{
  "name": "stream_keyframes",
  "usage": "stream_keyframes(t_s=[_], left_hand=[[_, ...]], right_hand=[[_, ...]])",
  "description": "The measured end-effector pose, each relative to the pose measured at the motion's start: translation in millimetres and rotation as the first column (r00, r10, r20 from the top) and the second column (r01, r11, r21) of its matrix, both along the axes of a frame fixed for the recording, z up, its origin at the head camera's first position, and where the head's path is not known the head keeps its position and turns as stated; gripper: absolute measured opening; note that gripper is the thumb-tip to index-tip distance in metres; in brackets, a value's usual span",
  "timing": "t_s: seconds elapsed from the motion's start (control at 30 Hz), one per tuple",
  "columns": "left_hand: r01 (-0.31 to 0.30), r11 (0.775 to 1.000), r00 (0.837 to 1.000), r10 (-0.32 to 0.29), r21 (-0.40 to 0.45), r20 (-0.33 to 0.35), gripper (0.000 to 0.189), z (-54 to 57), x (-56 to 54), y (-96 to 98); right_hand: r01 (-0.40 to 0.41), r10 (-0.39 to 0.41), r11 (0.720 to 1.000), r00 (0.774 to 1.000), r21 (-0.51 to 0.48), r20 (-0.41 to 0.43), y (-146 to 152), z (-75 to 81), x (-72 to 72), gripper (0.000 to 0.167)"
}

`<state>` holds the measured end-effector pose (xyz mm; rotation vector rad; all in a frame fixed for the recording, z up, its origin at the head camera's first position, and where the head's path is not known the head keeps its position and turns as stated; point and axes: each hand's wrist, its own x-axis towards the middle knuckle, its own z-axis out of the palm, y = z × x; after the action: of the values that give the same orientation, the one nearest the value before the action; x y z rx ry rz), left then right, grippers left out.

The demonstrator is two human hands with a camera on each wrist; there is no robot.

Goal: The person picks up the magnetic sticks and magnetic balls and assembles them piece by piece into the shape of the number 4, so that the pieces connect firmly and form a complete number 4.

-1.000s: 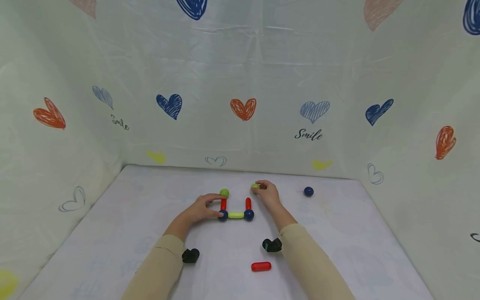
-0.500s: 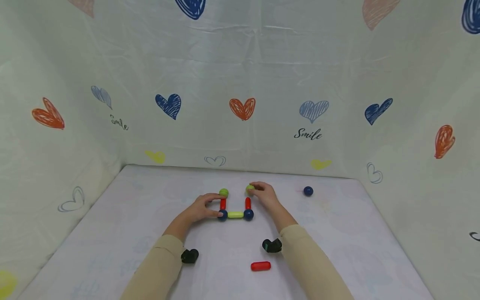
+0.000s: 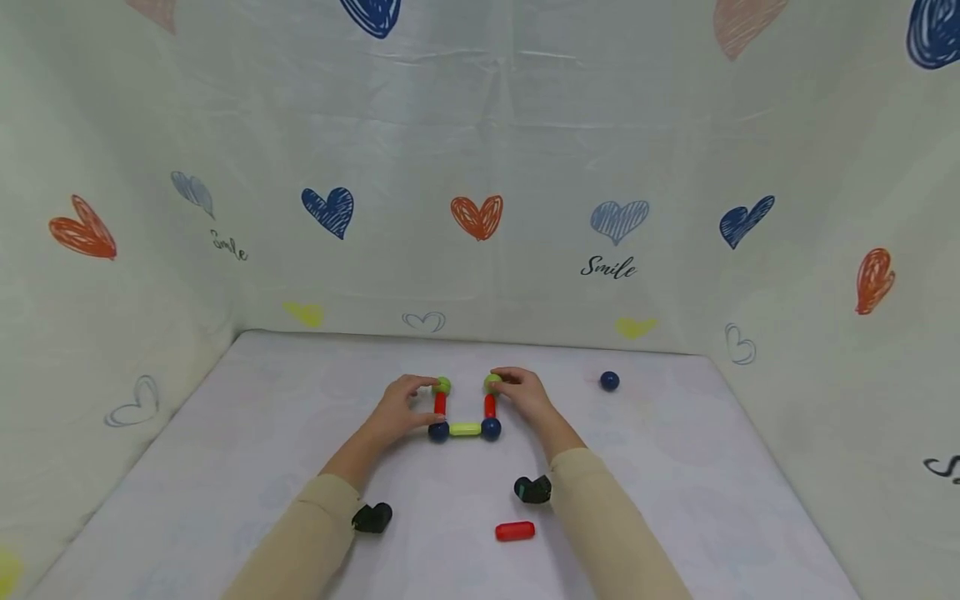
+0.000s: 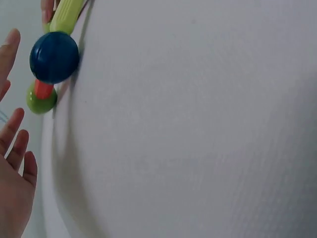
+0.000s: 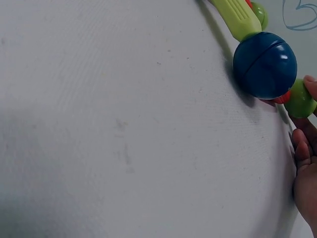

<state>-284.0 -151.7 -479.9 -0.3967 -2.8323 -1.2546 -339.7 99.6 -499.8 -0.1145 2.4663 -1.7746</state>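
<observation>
A U-shaped frame of toy rods and balls lies on the table in the head view. Its yellow-green rod [image 3: 465, 429] joins a left blue ball [image 3: 438, 431] and a right blue ball [image 3: 491, 429]. From these, a left red rod [image 3: 440, 403] and a right red rod [image 3: 490, 407] point away. My right hand [image 3: 529, 397] pinches a green ball [image 5: 299, 99] at the right red rod's far end. My left hand [image 3: 396, 407] is spread beside the left side, its fingertips near the other green ball [image 4: 40, 98] and the left blue ball.
A loose blue ball [image 3: 610, 381] lies at the back right of the white table [image 3: 675, 500]. Nearer the front is a loose red rod [image 3: 515, 532]. Dark wrist devices sit at the left sleeve [image 3: 315, 521] and right sleeve [image 3: 600, 500]. A heart-printed sheet [image 3: 525, 150] hangs behind.
My right hand has brought its green ball leftward and down to the right red rod's end. My left thumb has shifted slightly up from the left blue ball.
</observation>
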Motion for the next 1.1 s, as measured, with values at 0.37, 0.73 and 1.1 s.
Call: stream_keyframes(t_s=[0.37, 0.73, 1.1], left_hand=[[0.026, 0.995, 0.998, -0.031, -0.098, -0.048, 0.045, 13.1, 3.3, 30.1], [0.046, 0.99, 0.995, -0.058, -0.136, -0.085, 0.035, 14.1, 15.5, 55.8], [0.033, 0.978, 0.99, -0.06, -0.208, -0.124, 0.029, 3.6, 16.2, 68.7]], right_hand=[[-0.006, 0.005, 0.999, 1.0, 0.031, 0.022, -1.6, 0.3, 0.9, 0.032], [-0.021, 0.021, 0.998, 1.0, 0.052, -0.002, -1.2, 0.1, 2.6, 0.033], [-0.022, 0.027, 0.997, 0.998, 0.077, -0.059, -1.4, 1.1, 3.5, 0.032]])
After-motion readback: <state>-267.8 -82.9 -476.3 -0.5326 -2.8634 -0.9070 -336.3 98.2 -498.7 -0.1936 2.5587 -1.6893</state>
